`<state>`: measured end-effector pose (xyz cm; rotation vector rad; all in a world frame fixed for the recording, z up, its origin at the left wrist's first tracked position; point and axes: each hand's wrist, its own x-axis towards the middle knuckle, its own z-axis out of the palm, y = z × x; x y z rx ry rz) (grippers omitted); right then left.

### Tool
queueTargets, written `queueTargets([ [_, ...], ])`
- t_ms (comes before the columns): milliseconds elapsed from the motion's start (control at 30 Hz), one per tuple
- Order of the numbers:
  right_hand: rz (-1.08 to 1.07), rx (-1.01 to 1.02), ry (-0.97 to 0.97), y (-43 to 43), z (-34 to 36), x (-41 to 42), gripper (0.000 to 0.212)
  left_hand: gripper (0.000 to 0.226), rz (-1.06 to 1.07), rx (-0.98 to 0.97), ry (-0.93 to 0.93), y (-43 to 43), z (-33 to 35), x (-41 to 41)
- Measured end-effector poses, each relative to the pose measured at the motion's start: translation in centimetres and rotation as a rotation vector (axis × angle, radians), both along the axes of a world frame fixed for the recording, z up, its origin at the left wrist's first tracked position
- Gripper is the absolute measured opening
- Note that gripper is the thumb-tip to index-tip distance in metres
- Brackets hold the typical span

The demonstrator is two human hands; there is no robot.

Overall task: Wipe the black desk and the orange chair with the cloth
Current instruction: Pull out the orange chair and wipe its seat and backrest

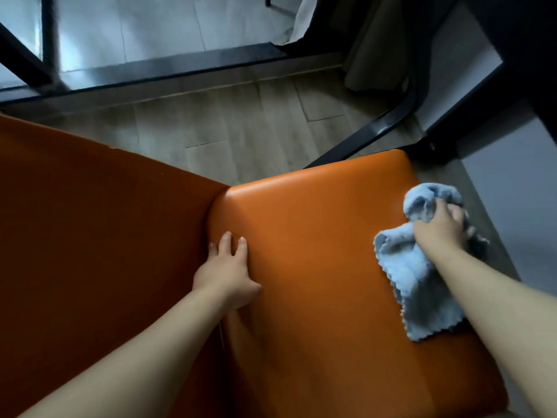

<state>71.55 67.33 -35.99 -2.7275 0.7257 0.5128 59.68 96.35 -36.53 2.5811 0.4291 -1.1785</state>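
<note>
Two bare forearms reach forward from the bottom edge over the orange chair [316,242]. Its seat is a smooth, slightly shiny cushion with rounded corners, like leather, and its backrest stands at the left, darker and matte. The left hand [227,271] lies flat in the crease where seat and backrest meet, fingers straight and a little spread, holding nothing. The right hand [438,229] is clenched around the cloth [422,279] on the seat's right edge. The cloth is light blue, soft and fluffy, with a small zigzag border. It is crumpled, and its long axis runs from the near side to the far side along this edge; one bunched end sticks out beyond the fingers, and the flatter end lies toward the person, partly under the forearm. Beyond the chair lies a floor [241,128] of grey wood-look planks. At the far right, the dark frame of the desk [518,40] stands, its top not visible.
</note>
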Motion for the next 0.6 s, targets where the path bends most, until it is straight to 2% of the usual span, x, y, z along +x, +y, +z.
queueTargets([
  [33, 0.021, -0.044, -0.003, 1.3, -0.2, -0.4, 0.045, 0.094, -0.009, 0.004, 0.005, 0.0, 0.0, 0.1],
  [100, 0.244, -0.091, -0.005, 5.9, -0.8, -1.7, 0.043, 0.091, -0.028, 0.015, 0.009, 0.0, 0.1, 0.2],
  [233, 0.961, 0.064, 0.117, 17.5, -1.5, -6.8, 0.056, 0.075, -0.049, -0.002, -0.015, 0.7, 0.5, 0.5],
  [333, 1.181, 0.043, 0.066, 17.3, -1.6, -6.7, 0.054, 0.075, -0.041, -0.034, -0.031, 1.4, 0.7, 0.4],
  [400, 1.089, -0.023, 0.089, 13.0, -1.9, -4.3, 0.057, 0.083, -0.028, -0.035, -0.022, 1.7, 0.6, 0.1],
  [533, 0.450, -0.089, 0.012, 1.5, -0.5, -1.8, 0.047, 0.087, -0.010, -0.029, -0.046, 1.1, 0.5, -0.4],
  [600, 0.247, -0.083, -0.041, -1.1, -0.1, -2.6, 0.042, 0.088, 0.006, -0.033, -0.057, 0.9, 0.3, -0.6],
])
